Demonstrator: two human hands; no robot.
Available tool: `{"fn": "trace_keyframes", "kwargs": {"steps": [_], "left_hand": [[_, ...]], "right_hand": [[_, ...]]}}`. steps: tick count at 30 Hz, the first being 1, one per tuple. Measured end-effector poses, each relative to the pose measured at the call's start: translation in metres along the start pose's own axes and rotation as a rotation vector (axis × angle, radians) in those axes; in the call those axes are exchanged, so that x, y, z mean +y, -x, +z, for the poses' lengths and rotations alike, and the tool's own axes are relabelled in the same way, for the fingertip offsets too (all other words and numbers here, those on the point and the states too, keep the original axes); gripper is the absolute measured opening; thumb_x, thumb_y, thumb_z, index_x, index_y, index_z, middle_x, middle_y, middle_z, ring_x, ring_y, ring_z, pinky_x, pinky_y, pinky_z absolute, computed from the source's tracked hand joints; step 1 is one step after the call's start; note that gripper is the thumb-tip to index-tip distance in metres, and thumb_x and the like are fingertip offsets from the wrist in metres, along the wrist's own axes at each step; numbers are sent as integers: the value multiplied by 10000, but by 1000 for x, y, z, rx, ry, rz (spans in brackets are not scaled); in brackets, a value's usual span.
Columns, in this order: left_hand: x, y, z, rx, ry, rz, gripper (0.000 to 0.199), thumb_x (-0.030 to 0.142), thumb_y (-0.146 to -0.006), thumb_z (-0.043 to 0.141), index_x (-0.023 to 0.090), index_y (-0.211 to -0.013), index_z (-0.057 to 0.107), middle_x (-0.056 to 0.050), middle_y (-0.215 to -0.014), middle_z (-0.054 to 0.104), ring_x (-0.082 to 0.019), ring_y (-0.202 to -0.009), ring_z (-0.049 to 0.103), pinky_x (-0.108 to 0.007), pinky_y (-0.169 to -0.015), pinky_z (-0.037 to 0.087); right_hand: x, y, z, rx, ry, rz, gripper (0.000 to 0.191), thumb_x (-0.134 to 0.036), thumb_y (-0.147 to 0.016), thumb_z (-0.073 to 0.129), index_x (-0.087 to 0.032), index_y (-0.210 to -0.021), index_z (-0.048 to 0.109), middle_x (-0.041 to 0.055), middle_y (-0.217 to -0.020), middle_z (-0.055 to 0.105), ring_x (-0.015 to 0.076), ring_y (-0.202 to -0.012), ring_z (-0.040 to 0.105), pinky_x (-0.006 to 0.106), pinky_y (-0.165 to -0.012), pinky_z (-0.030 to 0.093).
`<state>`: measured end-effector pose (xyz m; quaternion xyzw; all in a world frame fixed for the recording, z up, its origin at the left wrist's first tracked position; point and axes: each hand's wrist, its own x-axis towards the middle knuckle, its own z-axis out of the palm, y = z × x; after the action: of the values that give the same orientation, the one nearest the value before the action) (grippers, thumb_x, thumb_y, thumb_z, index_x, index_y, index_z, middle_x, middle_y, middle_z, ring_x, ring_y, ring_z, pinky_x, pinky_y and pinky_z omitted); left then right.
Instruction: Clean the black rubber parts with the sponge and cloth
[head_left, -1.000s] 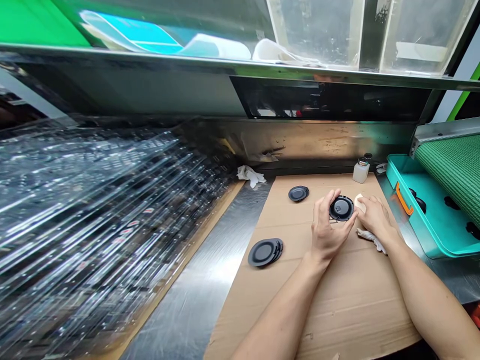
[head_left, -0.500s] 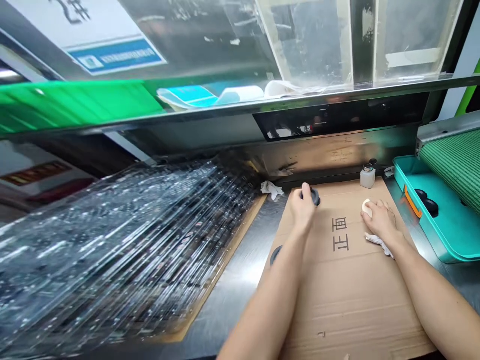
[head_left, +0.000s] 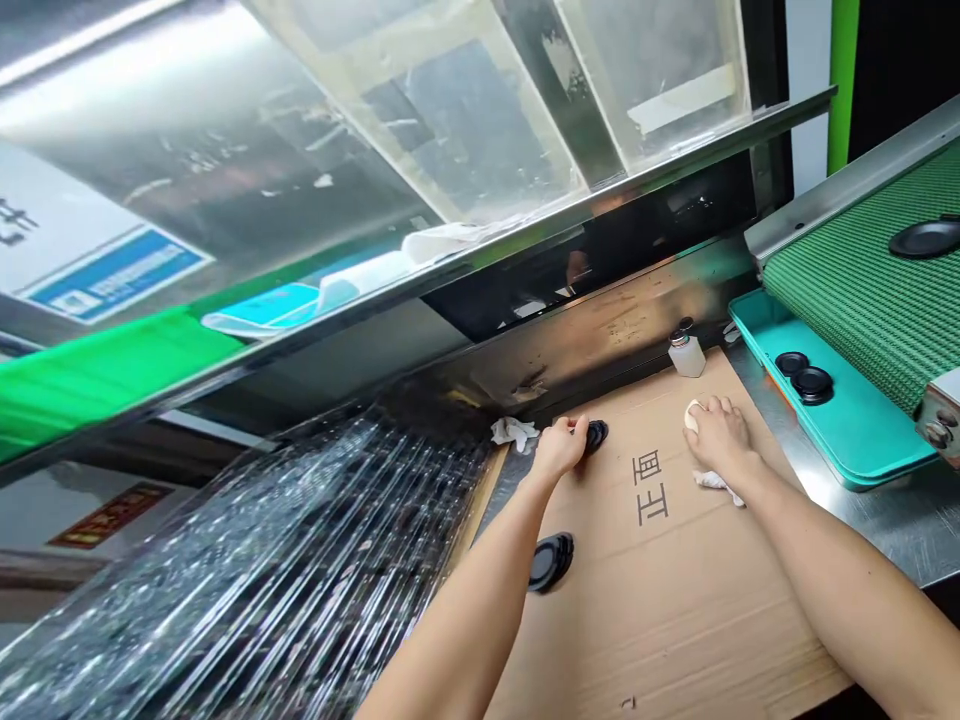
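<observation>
My left hand (head_left: 561, 446) is closed at the edge of a black round lid-like piece (head_left: 597, 437), low over the far left part of the cardboard sheet (head_left: 637, 600). Whether more than one piece is there I cannot tell. A small stack of similar black discs (head_left: 551, 562) lies nearer, partly behind my left forearm. My right hand (head_left: 718, 432) is wrapped round a small cream-coloured pad (head_left: 691, 416), resting on the cardboard's right side. Just below that hand lies a crumpled white cloth (head_left: 716, 486). Printed characters mark the cardboard between the hands.
A small bottle with a dark cap (head_left: 686, 354) stands at the cardboard's far edge. To the right are a teal tray (head_left: 862, 450) with black discs and a green conveyor belt (head_left: 862, 240) carrying another disc. Clear plastic trays (head_left: 322, 560) fill the left; white cloth (head_left: 514, 432) lies beside them.
The view has swung to the right, bringing more of the conveyor in. My left hand has lowered the black piece toward the cardboard. My right hand still grips the pad.
</observation>
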<state>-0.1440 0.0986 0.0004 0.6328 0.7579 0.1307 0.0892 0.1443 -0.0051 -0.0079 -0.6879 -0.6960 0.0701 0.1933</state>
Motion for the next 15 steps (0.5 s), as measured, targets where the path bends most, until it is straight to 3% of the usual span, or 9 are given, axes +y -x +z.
{"fn": "trace_keyframes", "kwargs": {"steps": [4,7,10,15], "left_hand": [[7,2,-15,-171,-61,38,917,742,-705,682,97,-1345,558,-286,-1368,564,-282,-868,698,-316,-659,529],[13,0,-25,-383,-112,72,1066,663,-566,829,149,-1439,499,-273,-1405,543,-240,-784,699,-290,-601,522],[21,-6,-29,-467,-138,134,1033,515,-531,882,182,-1440,522,-179,-1275,668,-235,-825,695,-277,-649,532],[41,-5,-31,-458,-135,210,776,376,-574,852,141,-1289,664,-119,-1052,756,-251,-841,701,-292,-690,550]], "right_hand": [[0,0,1,-7,-32,-2,277,-323,-947,541,-187,-1163,647,154,-1236,594,297,-1149,486,398,-909,410],[0,1,3,-2,-50,-3,273,-308,-949,535,-182,-1166,643,155,-1237,590,299,-1153,483,402,-908,410],[0,2,3,-1,-57,3,276,-307,-942,550,-179,-1168,644,155,-1238,589,299,-1157,482,399,-909,411],[2,-1,1,0,-62,7,254,-302,-939,553,-187,-1141,657,147,-1224,600,293,-1149,498,387,-908,402]]}}
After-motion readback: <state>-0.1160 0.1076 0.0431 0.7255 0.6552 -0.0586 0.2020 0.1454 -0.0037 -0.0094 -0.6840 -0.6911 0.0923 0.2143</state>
